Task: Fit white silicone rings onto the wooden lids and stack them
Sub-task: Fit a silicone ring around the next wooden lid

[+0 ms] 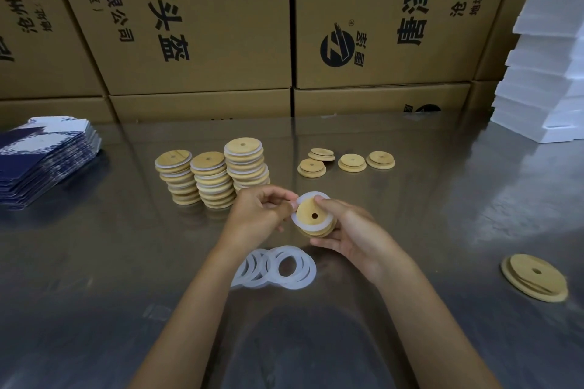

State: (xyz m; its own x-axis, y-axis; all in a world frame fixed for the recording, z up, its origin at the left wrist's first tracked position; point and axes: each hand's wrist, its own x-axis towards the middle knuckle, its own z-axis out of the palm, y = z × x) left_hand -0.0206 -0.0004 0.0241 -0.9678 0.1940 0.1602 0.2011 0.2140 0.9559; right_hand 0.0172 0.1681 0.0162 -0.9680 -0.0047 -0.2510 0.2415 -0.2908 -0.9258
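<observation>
My right hand [350, 232] grips a round wooden lid [311, 220] with a small centre hole, tilted toward me above the table. A white silicone ring [299, 203] sits partly around the lid's raised step. My left hand [260, 210] pinches the ring's left edge. Below the hands several loose white rings [278, 267] lie overlapping on the table. Three stacks of ringed lids [213, 175] stand behind the left hand. Several bare lids [346, 161] lie farther back on the right, and one more bare lid [534, 276] lies at the near right.
The shiny metal table [94, 262] carries a pile of blue-and-white cards [41, 158] at the far left. White foam slabs [546, 73] are stacked at the far right. Printed cardboard boxes [205, 25] form a wall along the table's back edge.
</observation>
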